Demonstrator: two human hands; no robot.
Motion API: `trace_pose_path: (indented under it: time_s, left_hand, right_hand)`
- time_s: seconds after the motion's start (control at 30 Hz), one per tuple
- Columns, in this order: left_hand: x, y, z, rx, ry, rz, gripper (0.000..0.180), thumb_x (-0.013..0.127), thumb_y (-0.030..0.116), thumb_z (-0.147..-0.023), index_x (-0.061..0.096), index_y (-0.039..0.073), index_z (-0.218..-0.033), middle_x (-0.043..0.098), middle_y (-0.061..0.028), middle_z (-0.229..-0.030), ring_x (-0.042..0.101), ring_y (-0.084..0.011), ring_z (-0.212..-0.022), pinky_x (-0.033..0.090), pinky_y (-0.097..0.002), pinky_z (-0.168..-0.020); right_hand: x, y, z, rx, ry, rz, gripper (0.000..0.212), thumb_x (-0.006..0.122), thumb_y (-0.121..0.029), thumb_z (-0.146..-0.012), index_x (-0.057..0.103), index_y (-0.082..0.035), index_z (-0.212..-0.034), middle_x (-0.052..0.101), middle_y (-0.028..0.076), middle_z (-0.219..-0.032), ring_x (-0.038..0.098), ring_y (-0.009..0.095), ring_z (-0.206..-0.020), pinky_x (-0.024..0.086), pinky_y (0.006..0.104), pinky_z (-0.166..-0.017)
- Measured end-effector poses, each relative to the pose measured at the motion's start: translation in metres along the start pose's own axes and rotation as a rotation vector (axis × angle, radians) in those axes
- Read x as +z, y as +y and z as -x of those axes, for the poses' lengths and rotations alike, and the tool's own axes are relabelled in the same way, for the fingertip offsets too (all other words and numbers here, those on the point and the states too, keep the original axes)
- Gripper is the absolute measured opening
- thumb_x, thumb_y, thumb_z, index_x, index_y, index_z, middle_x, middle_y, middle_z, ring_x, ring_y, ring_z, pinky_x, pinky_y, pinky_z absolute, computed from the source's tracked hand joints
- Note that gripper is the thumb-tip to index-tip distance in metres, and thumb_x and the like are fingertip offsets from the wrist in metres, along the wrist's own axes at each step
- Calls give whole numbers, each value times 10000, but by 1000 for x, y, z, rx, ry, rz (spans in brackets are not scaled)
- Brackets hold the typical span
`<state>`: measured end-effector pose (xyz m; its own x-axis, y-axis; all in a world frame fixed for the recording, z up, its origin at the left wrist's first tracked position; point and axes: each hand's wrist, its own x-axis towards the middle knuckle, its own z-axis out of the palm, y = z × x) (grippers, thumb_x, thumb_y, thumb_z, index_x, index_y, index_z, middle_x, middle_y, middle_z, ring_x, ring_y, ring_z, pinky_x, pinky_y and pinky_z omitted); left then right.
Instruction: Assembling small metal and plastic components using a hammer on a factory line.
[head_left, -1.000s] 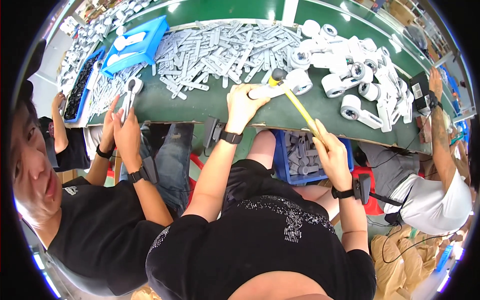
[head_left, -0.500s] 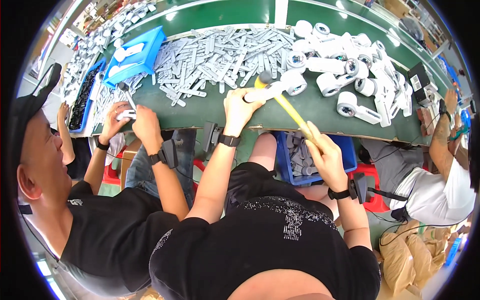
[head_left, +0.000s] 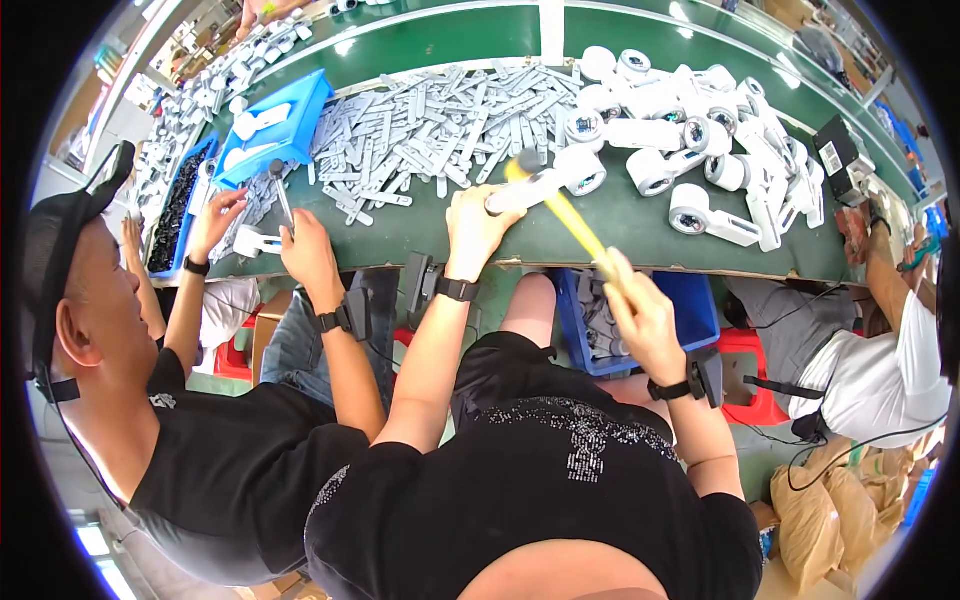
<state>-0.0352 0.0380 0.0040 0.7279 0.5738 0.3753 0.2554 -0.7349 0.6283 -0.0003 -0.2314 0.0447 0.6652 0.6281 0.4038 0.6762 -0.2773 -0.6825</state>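
Observation:
My left hand [head_left: 475, 230] is closed around the handle end of a white device with a round head [head_left: 583, 170], holding it low over the green table. In my right hand [head_left: 640, 315] is a mallet with a yellow handle [head_left: 575, 228]. Its dark-tipped head [head_left: 526, 162] is slightly blurred and lies over the device's handle; whether it touches cannot be told. Just beyond is a heap of light grey strips [head_left: 430, 120]. To the right, a pile of similar white round-headed devices [head_left: 690, 140] covers the table.
On my left a co-worker's hand [head_left: 310, 255] grips another hammer [head_left: 281, 190] beside a white part [head_left: 257, 241]. Blue trays [head_left: 290, 140] stand beyond. Below the table edge, a blue bin [head_left: 695, 315] with grey parts sits near my legs. A dark box [head_left: 843, 160] stands far right.
My right hand and the mallet have shifted slightly; my left hand keeps its hold on the device. The co-worker has let go of the white part and moved one hand toward the blue tray.

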Motion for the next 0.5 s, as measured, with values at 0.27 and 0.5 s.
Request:
trace_pose_path:
  time_s: [0.27, 0.5]
  left_hand:
    - [6, 21, -8, 448, -10, -138, 350, 639, 145, -823, 609, 100, -1169, 596, -122, -894, 578, -309, -790, 491, -389, -711]
    - [-38, 8, -4, -557, -447, 1187, 360, 505, 307, -945, 591, 22, -1147, 575, -48, -749, 527, -90, -656, 352, -224, -452]
  right_hand:
    - [-17, 17, 4, 127, 17, -174, 464, 594, -10, -876, 505, -25, -1331, 644, 85, -903, 549, 130, -727, 466, 267, -692]
    - [-29, 25, 36, 457, 185, -591, 495, 578, 31, -883, 493, -57, -1363, 531, -52, -829, 403, 7, -597, 338, 156, -517]
